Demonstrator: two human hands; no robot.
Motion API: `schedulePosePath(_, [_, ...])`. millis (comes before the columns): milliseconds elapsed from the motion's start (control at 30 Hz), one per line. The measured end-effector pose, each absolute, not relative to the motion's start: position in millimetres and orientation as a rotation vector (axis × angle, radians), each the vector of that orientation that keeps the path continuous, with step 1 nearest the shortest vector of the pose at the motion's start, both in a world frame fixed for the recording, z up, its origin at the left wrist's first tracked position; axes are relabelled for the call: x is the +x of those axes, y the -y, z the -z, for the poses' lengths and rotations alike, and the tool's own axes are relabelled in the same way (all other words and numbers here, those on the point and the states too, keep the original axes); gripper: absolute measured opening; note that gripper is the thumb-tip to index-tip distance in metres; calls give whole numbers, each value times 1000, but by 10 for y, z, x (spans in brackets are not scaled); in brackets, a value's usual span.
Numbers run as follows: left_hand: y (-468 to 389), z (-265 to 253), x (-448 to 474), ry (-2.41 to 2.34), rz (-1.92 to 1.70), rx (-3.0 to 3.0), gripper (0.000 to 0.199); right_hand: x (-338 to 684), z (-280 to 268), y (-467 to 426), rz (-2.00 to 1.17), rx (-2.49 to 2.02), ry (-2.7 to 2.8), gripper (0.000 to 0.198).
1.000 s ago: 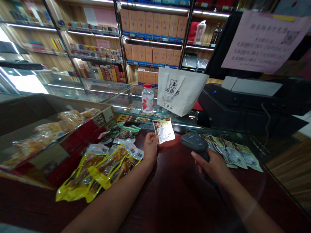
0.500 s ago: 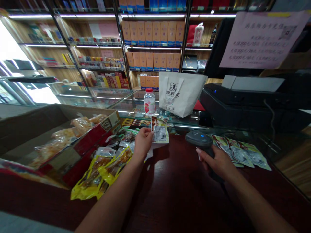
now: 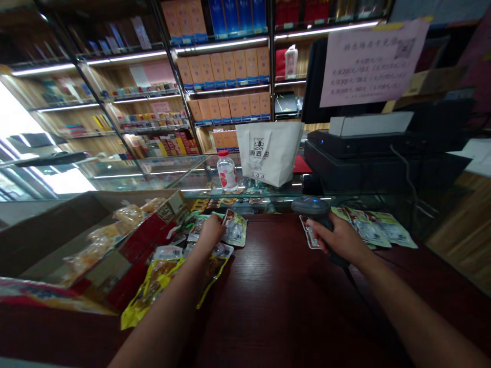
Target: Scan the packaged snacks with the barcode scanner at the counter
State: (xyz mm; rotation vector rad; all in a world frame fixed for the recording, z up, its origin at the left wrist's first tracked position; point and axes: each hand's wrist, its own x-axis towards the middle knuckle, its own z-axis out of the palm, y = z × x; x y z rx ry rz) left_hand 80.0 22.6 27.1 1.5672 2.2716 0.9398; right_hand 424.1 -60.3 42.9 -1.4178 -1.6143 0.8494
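My left hand (image 3: pixel 211 232) is closed at the left edge of a flat food packet (image 3: pixel 235 229) with a pale label, just beside a heap of packaged snacks. Under my left forearm lie yellow-edged bags of brown food (image 3: pixel 163 268), partly hidden by it. My right hand (image 3: pixel 343 237) grips the handle of a dark barcode scanner (image 3: pixel 312 207), its head pointing left and a blue light showing on top. A packet with a white label (image 3: pixel 309 236) lies partly behind the scanner. Several similar packets (image 3: pixel 374 227) overlap to the right of that hand.
On the left stands an open cardboard box (image 3: pixel 143 232) with wrapped bread-like items. Behind the dark red counter (image 3: pixel 264 296), a red-capped bottle (image 3: pixel 227 174) and white carrier bag (image 3: pixel 268 158) stand on a glass case. A black till (image 3: pixel 345 158) is at right; the scanner's cable trails toward me.
My left hand has drawn back left and down toward the snack heap. A packet now shows beside the scanner. The camera view has shifted, and my right hand still holds the scanner.
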Motion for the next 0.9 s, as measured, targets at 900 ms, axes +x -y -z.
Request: schedulePosePath(900, [-359, 24, 3516, -1733, -758, 1878, 27, 4779, -536, 406, -829, -1307, 1253, 44])
